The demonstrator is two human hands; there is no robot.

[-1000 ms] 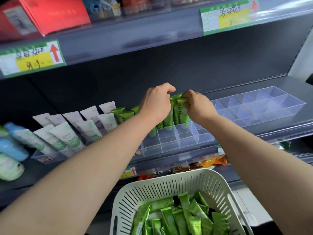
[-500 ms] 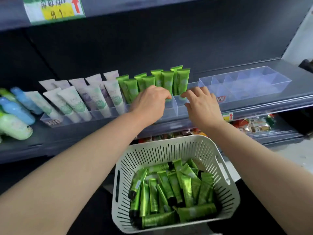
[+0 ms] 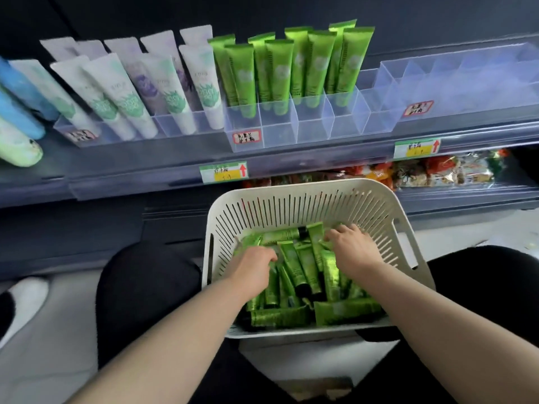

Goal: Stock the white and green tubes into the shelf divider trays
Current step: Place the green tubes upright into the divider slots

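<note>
Head view. Green tubes (image 3: 306, 266) lie loose in basket (image 3: 291, 189). Left hand (image 3: 253, 269) curled into them; grip possibly begun, cannot tell. Right hand (image 3: 353, 249) spread flat on top, holding nothing. Tray (image 3: 309, 126) above basket has free cells. Judgement: pick tubes singly, caps down.

Wears plain black trousers (image 3: 145, 287), matte and smooth over both knees. Shows forearms (image 3: 180, 330) bare from the lower edge up to the left hand (image 3: 253, 266) and the right hand (image 3: 353, 249). Has a white shoe or sock (image 3: 26, 298) at far left, dark along its near edge.
</note>
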